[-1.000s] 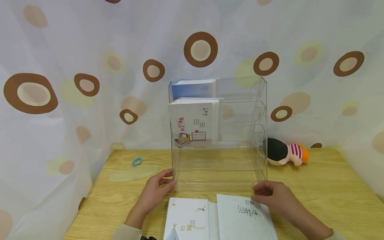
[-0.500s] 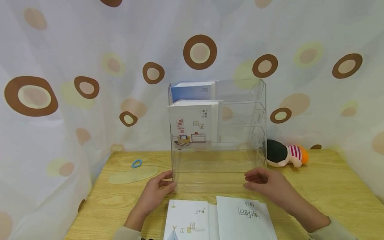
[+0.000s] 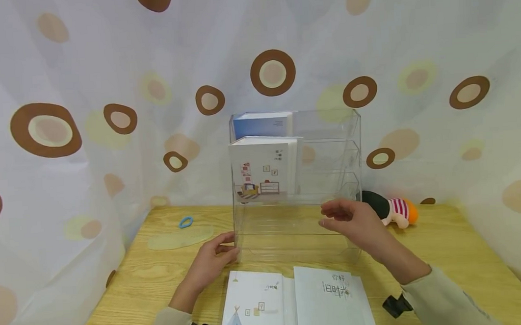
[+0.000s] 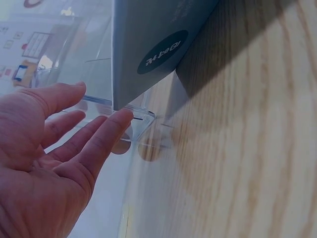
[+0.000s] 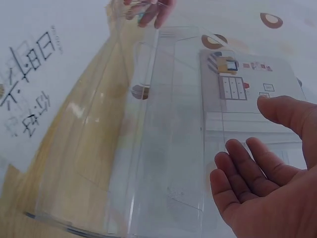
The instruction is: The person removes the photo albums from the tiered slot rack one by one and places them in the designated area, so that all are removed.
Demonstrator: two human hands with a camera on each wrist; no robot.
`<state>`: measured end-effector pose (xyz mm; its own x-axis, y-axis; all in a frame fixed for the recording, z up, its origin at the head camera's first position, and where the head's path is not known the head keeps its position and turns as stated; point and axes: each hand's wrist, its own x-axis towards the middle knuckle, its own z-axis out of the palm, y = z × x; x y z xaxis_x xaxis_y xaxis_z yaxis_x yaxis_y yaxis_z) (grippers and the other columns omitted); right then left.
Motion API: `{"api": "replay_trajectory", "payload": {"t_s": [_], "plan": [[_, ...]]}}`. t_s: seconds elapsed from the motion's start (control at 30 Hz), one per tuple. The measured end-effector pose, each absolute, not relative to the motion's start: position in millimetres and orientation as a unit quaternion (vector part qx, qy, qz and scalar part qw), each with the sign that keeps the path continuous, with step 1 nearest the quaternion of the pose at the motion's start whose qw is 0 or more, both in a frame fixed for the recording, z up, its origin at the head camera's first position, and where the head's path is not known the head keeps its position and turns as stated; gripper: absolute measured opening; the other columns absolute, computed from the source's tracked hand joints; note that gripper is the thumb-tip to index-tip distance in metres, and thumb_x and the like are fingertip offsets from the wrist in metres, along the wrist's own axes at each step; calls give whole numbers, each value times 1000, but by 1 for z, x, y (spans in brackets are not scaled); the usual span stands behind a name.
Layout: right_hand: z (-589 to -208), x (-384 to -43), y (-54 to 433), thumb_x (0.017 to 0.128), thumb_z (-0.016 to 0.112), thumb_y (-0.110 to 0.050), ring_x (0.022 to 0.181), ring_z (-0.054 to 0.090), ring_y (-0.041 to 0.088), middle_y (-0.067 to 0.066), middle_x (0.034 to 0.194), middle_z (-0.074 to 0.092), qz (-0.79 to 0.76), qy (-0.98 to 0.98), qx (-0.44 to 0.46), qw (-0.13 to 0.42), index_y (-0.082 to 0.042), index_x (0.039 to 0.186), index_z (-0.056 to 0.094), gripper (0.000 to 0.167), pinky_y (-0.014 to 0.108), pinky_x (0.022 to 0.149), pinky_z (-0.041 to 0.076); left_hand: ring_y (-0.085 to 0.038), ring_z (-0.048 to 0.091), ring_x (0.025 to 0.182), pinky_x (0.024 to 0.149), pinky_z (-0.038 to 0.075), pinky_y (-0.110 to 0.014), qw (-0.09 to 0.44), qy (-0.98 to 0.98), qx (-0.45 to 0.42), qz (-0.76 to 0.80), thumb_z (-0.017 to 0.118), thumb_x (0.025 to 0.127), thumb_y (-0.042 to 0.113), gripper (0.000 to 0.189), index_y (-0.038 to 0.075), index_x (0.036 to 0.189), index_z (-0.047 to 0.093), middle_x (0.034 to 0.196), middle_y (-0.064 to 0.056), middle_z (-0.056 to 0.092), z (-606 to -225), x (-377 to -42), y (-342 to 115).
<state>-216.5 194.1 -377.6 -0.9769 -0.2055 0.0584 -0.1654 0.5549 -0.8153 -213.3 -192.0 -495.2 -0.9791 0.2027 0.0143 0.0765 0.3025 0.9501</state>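
Observation:
A clear acrylic tiered rack (image 3: 326, 154) stands on the table. Its left side holds a blue-covered book (image 3: 258, 126) on top and, lower, a white book (image 3: 260, 162) with a room drawing. My left hand (image 3: 210, 258) is at the rack's lower left edge, fingers extended and thumb apart, as the left wrist view shows. My right hand (image 3: 356, 223) hovers before the rack's right side, fingers loosely bent around nothing. Nearer me lie a white book with a tent drawing (image 3: 254, 305) and another white book (image 3: 327, 306), side by side.
A plush doll (image 3: 397, 209) in a striped top lies behind the rack's right side. At the left are a blue ring (image 3: 186, 222) and a pale flat mat (image 3: 180, 236) on the wooden table (image 3: 451, 260). A dotted curtain (image 3: 104, 53) hangs behind.
My right hand has left the near right book and risen forward to the rack's lower right part. The left hand stays at the rack's left edge.

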Motion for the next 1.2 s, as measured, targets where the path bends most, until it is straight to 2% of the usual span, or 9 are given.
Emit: {"api": "replay_trajectory", "payload": {"t_s": [0.3, 0.5, 0.6, 0.8, 0.97, 1.03, 1.1, 1.2], "plan": [[-373, -230, 192, 105, 82, -35, 130, 70, 32, 17, 143, 75, -469, 877, -103, 18, -8, 144, 72, 49, 18, 98, 59, -39, 71, 133, 99, 70, -34, 49, 808, 86, 580, 71, 111, 10, 54, -2, 161, 56, 156, -26, 63, -496, -214, -190], [-367, -239, 187, 107, 79, -40, 134, 68, 34, 17, 148, 72, -464, 880, -100, 17, -10, 148, 69, 52, 35, 108, 61, -39, 72, 132, 100, 70, -35, 45, 812, 84, 576, 72, 111, 11, 54, -3, 160, 56, 153, -28, 65, -494, -211, -191], [-364, -244, 185, 107, 79, -41, 136, 67, 34, 16, 150, 71, -468, 878, -101, 12, -10, 149, 68, 53, 39, 112, 60, -39, 72, 132, 101, 70, -38, 51, 810, 85, 578, 70, 112, 12, 55, -4, 162, 54, 154, -29, 64, -491, -210, -191], [-358, -253, 179, 107, 79, -40, 143, 63, 33, 14, 153, 69, -497, 861, -105, 6, -11, 153, 65, 55, 34, 116, 57, -38, 73, 132, 101, 70, -38, 55, 810, 81, 578, 70, 112, 13, 56, -4, 163, 52, 153, -29, 64, -490, -209, -190], [-352, -261, 171, 107, 79, -39, 144, 63, 31, 13, 155, 68, -515, 850, -108, -3, -11, 155, 63, 58, 17, 105, 56, -39, 72, 132, 100, 70, -36, 54, 809, 75, 581, 71, 111, 12, 55, -2, 162, 54, 152, -27, 66, -492, -210, -190], [-349, -263, 168, 107, 79, -38, 145, 63, 31, 14, 156, 67, -520, 847, -109, -10, -10, 155, 62, 58, 16, 104, 56, -39, 72, 132, 100, 70, -36, 54, 809, 73, 581, 71, 111, 12, 55, -2, 162, 54, 152, -27, 66, -492, -210, -190], [-346, -265, 164, 107, 79, -36, 146, 62, 32, 16, 157, 66, -527, 843, -106, -17, -10, 157, 61, 59, 24, 111, 57, -38, 72, 132, 100, 70, -35, 54, 809, 72, 580, 71, 111, 12, 55, -1, 162, 54, 152, -26, 66, -492, -210, -190], [-341, -266, 159, 106, 80, -34, 152, 57, 35, 15, 161, 63, -540, 835, -101, -25, -9, 159, 58, 62, 45, 126, 54, -37, 72, 132, 101, 70, -35, 54, 808, 73, 582, 71, 112, 12, 55, -1, 162, 54, 154, -26, 64, -492, -210, -190]]}}
